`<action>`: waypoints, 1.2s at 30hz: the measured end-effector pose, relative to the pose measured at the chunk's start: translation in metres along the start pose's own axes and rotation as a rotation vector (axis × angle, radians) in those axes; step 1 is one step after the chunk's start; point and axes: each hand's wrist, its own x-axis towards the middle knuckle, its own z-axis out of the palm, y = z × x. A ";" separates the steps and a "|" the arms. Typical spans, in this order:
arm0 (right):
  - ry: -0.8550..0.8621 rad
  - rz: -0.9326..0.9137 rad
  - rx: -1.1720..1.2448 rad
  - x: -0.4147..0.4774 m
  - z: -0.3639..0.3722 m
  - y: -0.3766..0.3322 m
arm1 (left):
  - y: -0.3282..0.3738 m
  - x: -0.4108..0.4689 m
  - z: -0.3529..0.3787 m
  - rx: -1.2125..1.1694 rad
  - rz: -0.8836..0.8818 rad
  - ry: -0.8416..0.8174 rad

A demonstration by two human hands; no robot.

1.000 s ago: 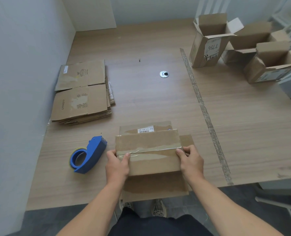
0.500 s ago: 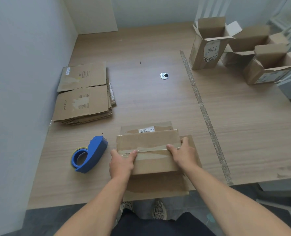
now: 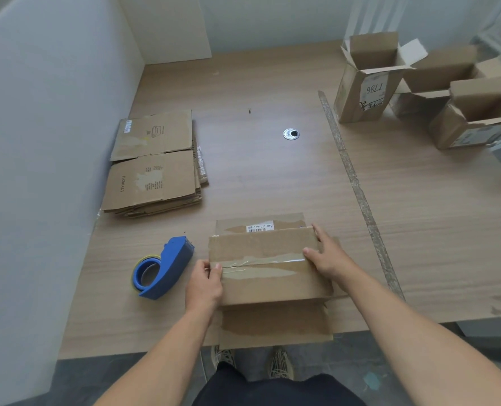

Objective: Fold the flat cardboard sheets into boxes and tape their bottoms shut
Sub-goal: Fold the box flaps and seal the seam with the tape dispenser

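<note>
1 stack of flat cardboard sheets (image 3: 155, 165) lies at the left of the table (image 3: 272, 177), close to the wall, with only the top sheet's print legible. Nearer, a blue tape dispenser (image 3: 164, 268) rests just left of the box (image 3: 267, 276), which stands bottom-up at the table's near edge, its lower flap hanging past the edge. A clear tape strip (image 3: 261, 262) runs along the box's middle seam. The left hand (image 3: 204, 284) grips the box's left end, thumb on top at the end of the strip, its fingers curled down the side and mostly hidden. The right hand (image 3: 328, 259) lies on the right end, thumb pressing the other end of the strip, fingers fairly straight along the far right edge; its palm hides that corner. Further back are a metal cable hole (image 3: 291, 134) and a worn strip of tape on the tabletop (image 3: 357, 189). 3 open boxes (image 3: 366, 83) stand far right, the last cut off by the frame.
</note>
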 end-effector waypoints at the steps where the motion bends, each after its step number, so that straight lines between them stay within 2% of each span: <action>1: -0.006 0.002 0.056 0.002 -0.001 -0.002 | -0.001 0.001 0.000 -0.018 -0.011 -0.002; 6: 0.070 0.045 0.161 0.012 -0.007 -0.004 | -0.010 -0.007 0.002 -0.039 0.002 -0.092; 12: 0.024 0.001 0.340 0.007 -0.006 0.010 | -0.012 -0.006 0.003 0.024 0.051 -0.114; 16: 0.221 0.013 0.099 -0.003 -0.003 0.004 | -0.005 -0.009 0.007 0.080 0.032 -0.074; 18: 0.266 -0.005 0.091 -0.011 -0.001 0.004 | -0.003 -0.010 0.008 0.073 0.008 -0.052; 22: 0.040 0.000 0.307 -0.024 -0.006 0.030 | 0.000 -0.008 0.010 0.096 -0.016 -0.040; 24: 0.031 0.051 0.265 -0.033 -0.011 0.045 | 0.001 -0.011 0.012 0.104 -0.004 -0.021; 27: 0.119 0.044 0.090 -0.054 0.001 0.058 | -0.001 -0.016 0.014 0.095 0.023 0.005; 30: 0.387 0.030 0.118 -0.075 0.027 0.062 | -0.003 -0.021 0.014 0.111 0.066 0.008; 32: 0.483 0.009 0.145 -0.081 0.036 0.062 | -0.002 -0.023 0.015 0.121 0.088 0.011; 36: 0.377 -0.144 0.037 -0.088 0.034 0.065 | -0.003 -0.021 0.013 0.150 0.080 0.015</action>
